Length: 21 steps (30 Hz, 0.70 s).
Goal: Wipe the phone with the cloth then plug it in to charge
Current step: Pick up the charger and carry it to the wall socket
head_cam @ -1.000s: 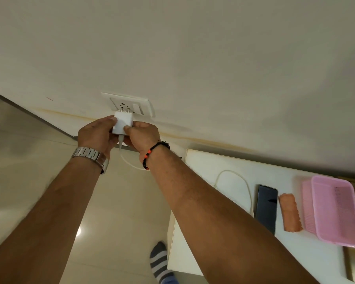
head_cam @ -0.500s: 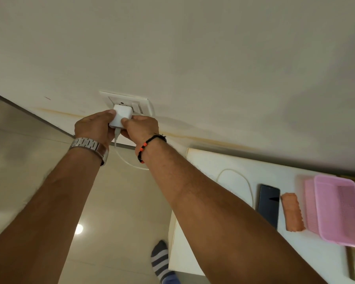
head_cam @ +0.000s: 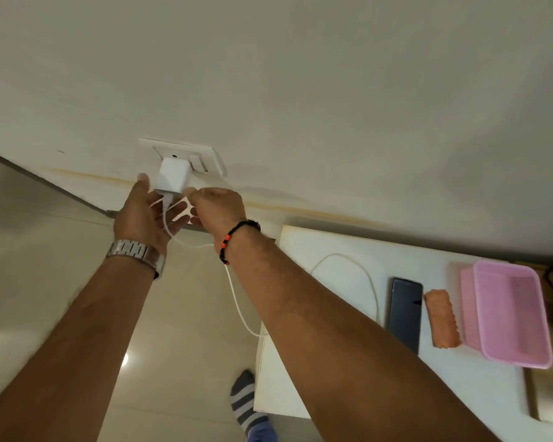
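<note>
Writing: none legible on any item.
Charger [head_cam: 172, 176]: white, seated in the wall socket [head_cam: 186, 154]; body projects out from the wall.
Cable [head_cam: 237, 301]: white, runs from the charger down and right to the bench [head_cam: 332, 250], loops toward the phone [head_cam: 405, 314].
Phone: dark, flat on the bench, long axis near-to-far, just left of the cloth [head_cam: 442, 319].
Cloth: orange, beside the pink basket [head_cam: 511, 317].
Left hand [head_cam: 144, 215]: fingers spread, holding nothing, just below the charger.
Right hand [head_cam: 216, 207]: fingers curled; hold on the cable cannot be told.
</note>
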Available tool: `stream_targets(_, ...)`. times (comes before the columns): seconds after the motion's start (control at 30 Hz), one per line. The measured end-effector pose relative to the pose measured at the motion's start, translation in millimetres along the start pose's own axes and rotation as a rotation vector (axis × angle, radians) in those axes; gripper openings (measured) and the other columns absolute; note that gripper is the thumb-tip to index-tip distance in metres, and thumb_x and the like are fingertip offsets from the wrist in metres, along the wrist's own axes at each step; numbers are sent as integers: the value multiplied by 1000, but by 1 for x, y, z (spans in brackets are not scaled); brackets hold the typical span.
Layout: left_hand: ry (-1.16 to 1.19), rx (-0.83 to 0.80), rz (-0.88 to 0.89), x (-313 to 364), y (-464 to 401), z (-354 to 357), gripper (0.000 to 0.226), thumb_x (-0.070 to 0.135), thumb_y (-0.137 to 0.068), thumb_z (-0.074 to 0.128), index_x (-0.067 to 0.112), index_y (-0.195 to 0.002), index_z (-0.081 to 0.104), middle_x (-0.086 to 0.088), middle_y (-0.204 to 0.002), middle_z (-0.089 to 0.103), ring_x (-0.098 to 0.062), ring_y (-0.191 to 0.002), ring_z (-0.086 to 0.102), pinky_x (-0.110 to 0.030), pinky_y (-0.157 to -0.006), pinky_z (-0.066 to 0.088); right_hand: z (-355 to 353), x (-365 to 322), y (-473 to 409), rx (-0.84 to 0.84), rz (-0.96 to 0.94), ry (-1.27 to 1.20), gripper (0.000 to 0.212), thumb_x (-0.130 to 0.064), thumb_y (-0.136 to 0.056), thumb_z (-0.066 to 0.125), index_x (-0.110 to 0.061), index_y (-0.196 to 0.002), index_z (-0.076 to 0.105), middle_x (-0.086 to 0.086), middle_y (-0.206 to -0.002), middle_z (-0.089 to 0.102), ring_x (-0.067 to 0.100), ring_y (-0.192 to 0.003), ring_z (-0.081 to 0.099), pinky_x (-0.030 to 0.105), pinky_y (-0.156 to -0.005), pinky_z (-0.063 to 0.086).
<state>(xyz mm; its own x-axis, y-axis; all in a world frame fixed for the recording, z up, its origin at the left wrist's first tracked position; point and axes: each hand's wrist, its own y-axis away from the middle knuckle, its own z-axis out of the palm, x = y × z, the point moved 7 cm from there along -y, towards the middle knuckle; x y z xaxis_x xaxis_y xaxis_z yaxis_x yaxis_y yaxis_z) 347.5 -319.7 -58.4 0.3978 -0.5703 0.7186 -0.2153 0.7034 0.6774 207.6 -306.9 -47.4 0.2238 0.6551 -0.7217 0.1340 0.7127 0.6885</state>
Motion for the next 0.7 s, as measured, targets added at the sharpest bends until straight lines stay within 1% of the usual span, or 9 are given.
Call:
stream_targets(0.07,8,-8,-43,-14,10,-1,62,64,-95,49,7,-109,66,-13,-103,74,-31,-107,71,-51,-99,54,-12,14,3,2,15,-28,35,-21,-87,66,14,-94,63,11,-79,56,24,-75,56,58,-88,58)
stream_targets(0.13,-8,6,-64,-30,19,-3,70,72,-92,43,8,-104,67,-13,-103,75,-32,-105,72,-50,-100,53,-25,27,10,-6,41,-62,31,-17,-89,62,11,-103,65,21,-86,67,22,-79,60,52,-91,59)
stream_targets(0.23,6,-8,-102,-60,32,-2,79,78,-89,40,5,-102,69,-17,-107,73,-34,-110,70,-50,-102,52,-46,46,22,8,70,-84,18,-14,-92,60,0,-86,70,25,-106,72,20,-82,62,50,-93,58)
stream_targets(0.3,1,-13,-124,-83,39,1,80,80,-86,43,6,-101,70,-17,-106,74,-33,-112,70,-50,-102,51,-63,62,28,28,89,-96,18,-12,-92,58,-11,-78,70,16,-97,73,19,-83,63,44,-91,60)
stream_targets(0.37,-25,-6,-151,-106,44,4,79,80,-83,49,6,-103,71,-15,-111,75,-31,-113,69,-49,-102,50,-85,79,34,58,116,-109,17,-8,-91,56,-8,-85,72,8,-87,67,19,-81,61,38,-86,59)
stream_targets(0.43,-50,1,-189,-128,46,7,77,75,-84,55,6,-115,67,-16,-119,71,-30,-115,66,-50,-103,49,-109,95,39,97,143,-131,18,-5,-90,55,-4,-91,73,8,-84,64,19,-78,60,37,-83,60)
stream_targets(0.53,-113,80,-263,-162,49,9,64,58,-92,61,4,-127,58,-16,-119,64,-31,-110,64,-52,-100,52,-150,118,44,166,187,-174,18,-2,-90,56,-10,-90,72,8,-82,61,20,-75,57,31,-77,56)
stream_targets(0.6,-186,118,-270,-179,54,13,48,43,-94,66,1,-117,62,-16,-106,67,-30,-93,68,-49,-86,59,-181,133,47,227,208,-188,15,-4,-92,58,-7,-91,73,9,-82,59,20,-75,55,31,-75,53)
stream_targets(0.7,-331,62,-211,-202,64,34,28,27,-93,69,0,-101,68,-18,-91,73,-28,-72,70,-41,-67,63,-227,153,51,325,216,-181,15,-9,-93,61,1,-92,73,9,-82,61,20,-76,57,35,-83,59)
